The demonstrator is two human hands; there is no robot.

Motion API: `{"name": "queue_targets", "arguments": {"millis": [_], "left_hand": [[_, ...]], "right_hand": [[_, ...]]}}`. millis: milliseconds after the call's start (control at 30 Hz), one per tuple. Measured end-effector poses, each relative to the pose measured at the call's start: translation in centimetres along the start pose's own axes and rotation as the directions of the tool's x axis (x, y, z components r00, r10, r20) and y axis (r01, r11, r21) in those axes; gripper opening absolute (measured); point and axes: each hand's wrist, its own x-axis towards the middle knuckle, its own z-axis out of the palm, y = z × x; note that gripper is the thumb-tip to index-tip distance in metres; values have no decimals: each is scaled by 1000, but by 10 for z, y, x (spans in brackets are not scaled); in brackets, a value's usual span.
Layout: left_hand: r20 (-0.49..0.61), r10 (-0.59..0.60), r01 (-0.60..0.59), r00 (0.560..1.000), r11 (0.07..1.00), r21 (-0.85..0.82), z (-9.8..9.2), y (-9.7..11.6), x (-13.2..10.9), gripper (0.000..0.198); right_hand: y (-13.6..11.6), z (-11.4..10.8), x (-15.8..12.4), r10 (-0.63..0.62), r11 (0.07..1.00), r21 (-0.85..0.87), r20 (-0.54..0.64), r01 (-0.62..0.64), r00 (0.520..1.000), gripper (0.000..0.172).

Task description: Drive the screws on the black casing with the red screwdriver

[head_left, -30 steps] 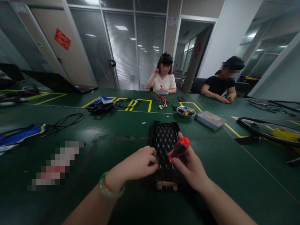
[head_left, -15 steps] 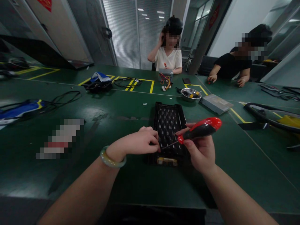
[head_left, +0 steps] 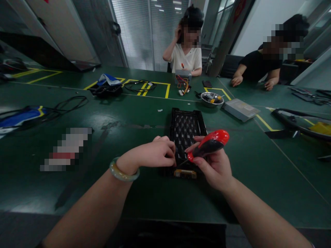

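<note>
In my right hand (head_left: 216, 167) is a screwdriver (head_left: 209, 144) with a red and black handle, its thin shaft slanting down to the left. The shaft's end lies by the near left corner of a black plastic case (head_left: 203, 120) with a studded inside. My left hand (head_left: 157, 152), wearing a bangle (head_left: 122, 171) at the wrist, has its fingers curled and pinched at that same corner. Whatever they hold there is too small or hidden to make out. A yellowish connector (head_left: 185, 174) shows on the case's near end.
Beyond the case stand a metal bowl (head_left: 212, 100) of small parts and a flat grey metal box (head_left: 241, 109). Two co-workers sit across the green table (head_left: 134, 113); a wired grey unit (head_left: 183, 76) is before one. Cables and a blue item (head_left: 24, 117) lie left.
My right hand and the screwdriver have moved left and slightly down, and the handle stands a little steeper. My left hand stays at the corner. The view has tilted slightly.
</note>
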Motion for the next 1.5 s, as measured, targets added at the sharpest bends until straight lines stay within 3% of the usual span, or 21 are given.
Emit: {"name": "queue_targets", "arguments": {"millis": [233, 400, 667, 1100, 1267, 1500], "left_hand": [[7, 6, -6, 1000, 1000, 19, 0, -1, -1, 23], [1, 13, -13, 1000, 1000, 26, -1, 2, -2, 22], [11, 28, -28, 1000, 999, 22, -2, 3, -3, 24], [14, 8, -8, 1000, 1000, -8, -1, 0, -3, 24], [4, 22, -22, 1000, 1000, -20, -2, 2, -4, 24], [-126, -11, -3, 992, 994, -110, -2, -12, 1, 20]], "right_hand": [[-1, -2, 4, -67, 994, -86, 4, 67, 998, 26], [-2, -4, 4, -32, 996, -79, 15, 34, 999, 24], [-4, -3, 3, 37, 999, 7, -1, -37, 999, 49], [-5, -4, 6, 44, 998, 53, 42, -46, 998, 57], [-9, -3, 13, 37, 997, 58, 68, -41, 997, 27], [-28, -2, 33, 116, 990, -101, 170, -100, 979, 34]]}}
